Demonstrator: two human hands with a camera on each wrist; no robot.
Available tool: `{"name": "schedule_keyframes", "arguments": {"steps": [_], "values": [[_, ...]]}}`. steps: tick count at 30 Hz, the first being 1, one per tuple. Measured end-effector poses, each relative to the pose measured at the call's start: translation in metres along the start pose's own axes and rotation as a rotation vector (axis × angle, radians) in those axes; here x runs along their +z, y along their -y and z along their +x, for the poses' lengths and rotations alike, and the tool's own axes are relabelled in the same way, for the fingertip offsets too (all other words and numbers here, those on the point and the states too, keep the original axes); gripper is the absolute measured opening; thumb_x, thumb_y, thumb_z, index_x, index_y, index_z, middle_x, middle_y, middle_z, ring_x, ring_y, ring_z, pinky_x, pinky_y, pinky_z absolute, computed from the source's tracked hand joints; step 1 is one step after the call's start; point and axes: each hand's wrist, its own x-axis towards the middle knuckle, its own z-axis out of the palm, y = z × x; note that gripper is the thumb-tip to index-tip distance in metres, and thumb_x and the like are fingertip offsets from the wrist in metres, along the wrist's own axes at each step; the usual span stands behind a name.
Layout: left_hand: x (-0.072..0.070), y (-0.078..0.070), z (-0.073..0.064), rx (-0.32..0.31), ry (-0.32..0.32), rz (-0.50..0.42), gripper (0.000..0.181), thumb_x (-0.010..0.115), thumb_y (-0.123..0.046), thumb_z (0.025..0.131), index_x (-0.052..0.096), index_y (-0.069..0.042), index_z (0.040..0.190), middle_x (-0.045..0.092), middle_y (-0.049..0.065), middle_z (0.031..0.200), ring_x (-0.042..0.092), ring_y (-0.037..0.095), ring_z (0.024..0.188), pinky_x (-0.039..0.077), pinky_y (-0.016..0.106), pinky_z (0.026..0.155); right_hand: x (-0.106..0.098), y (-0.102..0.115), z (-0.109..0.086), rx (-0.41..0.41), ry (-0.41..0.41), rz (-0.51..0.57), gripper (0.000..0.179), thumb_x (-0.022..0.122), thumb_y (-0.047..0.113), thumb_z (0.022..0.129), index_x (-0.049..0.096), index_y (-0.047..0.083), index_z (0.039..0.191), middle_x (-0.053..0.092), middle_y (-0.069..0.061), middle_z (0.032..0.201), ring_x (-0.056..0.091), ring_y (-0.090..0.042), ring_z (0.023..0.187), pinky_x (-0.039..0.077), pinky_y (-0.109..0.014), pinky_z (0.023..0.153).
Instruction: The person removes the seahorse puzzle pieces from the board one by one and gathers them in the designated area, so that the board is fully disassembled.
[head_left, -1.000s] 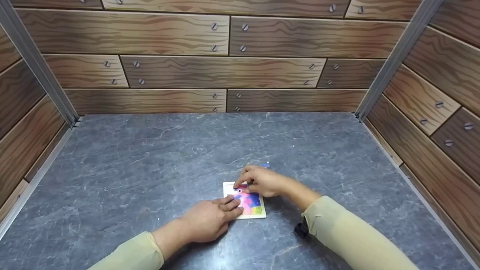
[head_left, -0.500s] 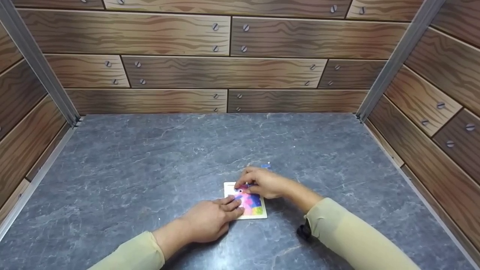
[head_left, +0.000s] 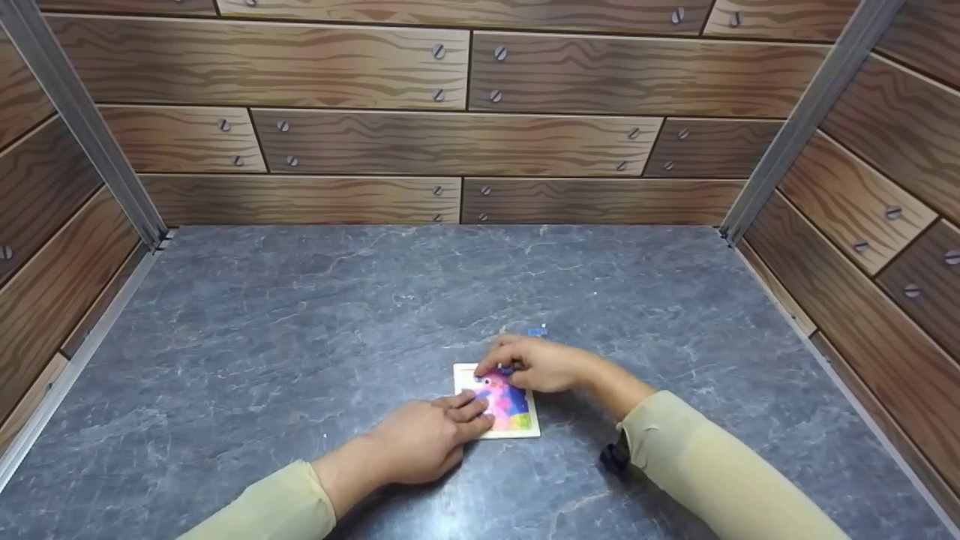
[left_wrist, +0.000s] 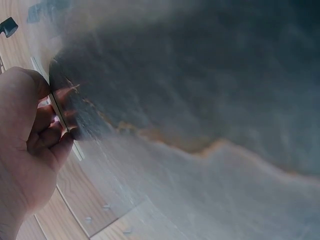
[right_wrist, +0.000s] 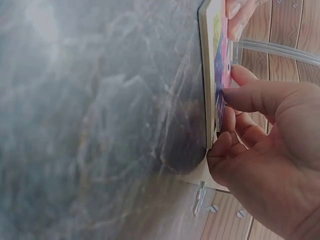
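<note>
A small jigsaw puzzle board (head_left: 533, 427) with a pale frame lies flat on the table, showing a pink cartoon animal on blue and yellow. My left hand (head_left: 424, 441) rests on its left side, fingers stretched over the picture. At the top right of the board, my right hand (head_left: 544, 364) pinches a dark blue puzzle piece (right_wrist: 219, 107) with thumb and curled fingers; part of the piece is hidden behind them. In the right wrist view, the piece's edge stands slightly off the board. Beyond the right hand lies a small blue piece (head_left: 538, 331).
The grey marbled table (head_left: 337, 300) is enclosed by wood-patterned panels (head_left: 375, 142) at the back and sides. Metal posts (head_left: 814, 112) stand at the back corners. A black band (head_left: 615, 456) is on the right wrist.
The whole view has shifted slightly. My right thumb and fingers have moved a little toward the right on the board, uncovering more of the pink figure. The left hand stays on the board.
</note>
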Motion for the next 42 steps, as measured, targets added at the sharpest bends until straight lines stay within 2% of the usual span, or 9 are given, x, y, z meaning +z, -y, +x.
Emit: {"name": "schedule_keyframes", "arguments": {"steps": [7, 12, 15, 20, 31, 42], "values": [[-0.004, -0.001, 0.001, -0.001, 0.008, -0.007, 0.049, 0.060, -0.021, 0.104, 0.060, -0.016, 0.152, 0.056, 0.008, 0.156, 0.054, 0.028, 0.143, 0.048, 0.040, 0.113, 0.000, -0.003, 0.001, 0.034, -0.011, 0.081, 0.046, 0.055, -0.008, 0.096, 0.075, 0.012, 0.132, 0.065, -0.006, 0.133, 0.058, -0.026, 0.120, 0.047, -0.049, 0.106], [-0.012, -0.003, 0.006, 0.011, 0.031, 0.028, 0.052, 0.066, -0.018, 0.097, 0.064, -0.015, 0.148, 0.062, 0.010, 0.150, 0.058, 0.028, 0.139, 0.043, 0.039, 0.118, 0.001, -0.002, 0.004, 0.026, -0.014, 0.100, 0.043, 0.057, -0.007, 0.098, 0.075, 0.011, 0.133, 0.066, -0.007, 0.133, 0.060, -0.027, 0.121, 0.048, -0.051, 0.108], [-0.012, -0.004, 0.008, 0.016, 0.016, 0.049, 0.052, 0.068, -0.018, 0.094, 0.065, -0.015, 0.147, 0.065, 0.011, 0.146, 0.060, 0.028, 0.136, 0.044, 0.038, 0.117, 0.002, -0.003, 0.004, 0.011, -0.017, 0.107, 0.045, 0.057, -0.008, 0.096, 0.074, 0.010, 0.133, 0.066, -0.008, 0.133, 0.060, -0.028, 0.122, 0.048, -0.050, 0.108], [-0.009, -0.006, 0.009, 0.018, -0.015, 0.069, 0.050, 0.067, -0.019, 0.094, 0.067, -0.014, 0.144, 0.065, 0.010, 0.145, 0.062, 0.027, 0.134, 0.045, 0.035, 0.115, 0.002, -0.006, 0.003, 0.007, -0.017, 0.134, 0.047, 0.057, -0.011, 0.093, 0.074, 0.008, 0.133, 0.068, -0.008, 0.131, 0.061, -0.027, 0.119, 0.049, -0.047, 0.106], [-0.010, -0.008, 0.010, -0.023, 0.028, 0.029, 0.052, 0.066, -0.019, 0.096, 0.065, -0.016, 0.148, 0.061, 0.010, 0.150, 0.059, 0.028, 0.138, 0.052, 0.039, 0.109, 0.001, -0.010, 0.002, 0.012, -0.030, 0.162, 0.049, 0.056, -0.014, 0.091, 0.074, 0.006, 0.132, 0.069, -0.009, 0.129, 0.062, -0.027, 0.118, 0.050, -0.048, 0.106], [-0.010, -0.010, 0.013, -0.026, 0.020, 0.065, 0.052, 0.067, -0.021, 0.096, 0.065, -0.016, 0.147, 0.062, 0.010, 0.149, 0.060, 0.029, 0.137, 0.055, 0.040, 0.105, 0.001, -0.011, 0.001, 0.057, -0.035, 0.161, 0.046, 0.061, -0.012, 0.094, 0.072, 0.006, 0.135, 0.069, -0.009, 0.132, 0.062, -0.023, 0.118, 0.050, -0.043, 0.106]]}}
